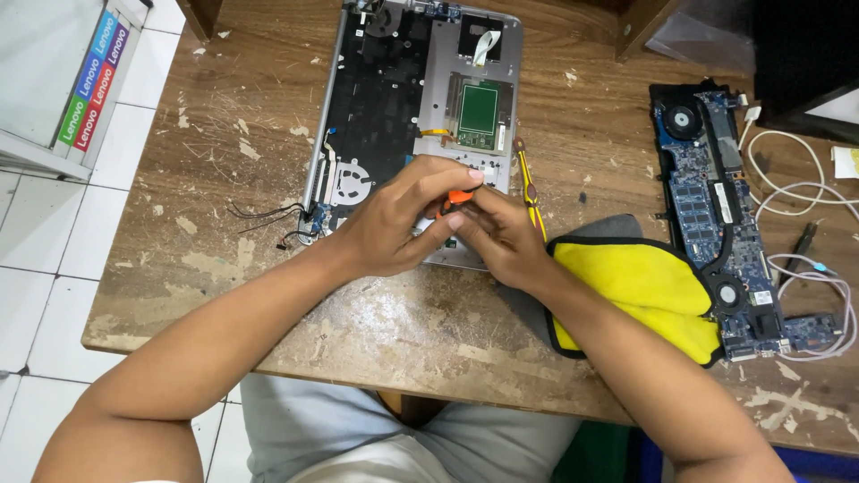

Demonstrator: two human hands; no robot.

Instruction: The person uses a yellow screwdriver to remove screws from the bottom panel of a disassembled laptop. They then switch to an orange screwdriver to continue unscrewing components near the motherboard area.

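Both hands meet over the near edge of the opened laptop shell (420, 98). The left hand (394, 224) and right hand (501, 237) pinch a small orange tool (458, 198) between their fingertips. On the scuffed wooden tabletop (206, 224), a yellow-handled screwdriver (528, 192), yellow cloth (644, 286) and blue circuit board (716, 206) lie to the right.

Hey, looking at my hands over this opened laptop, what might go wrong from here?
1. Both hands, left hand and right hand, pinch a small orange tool over the open laptop chassis; a slip might scratch parts inside.
2. The loose black wires at the chassis's left edge lie close to your left forearm and could snag.
3. The bare motherboard sits beside the white cables near the table edge; a tug might drag it.
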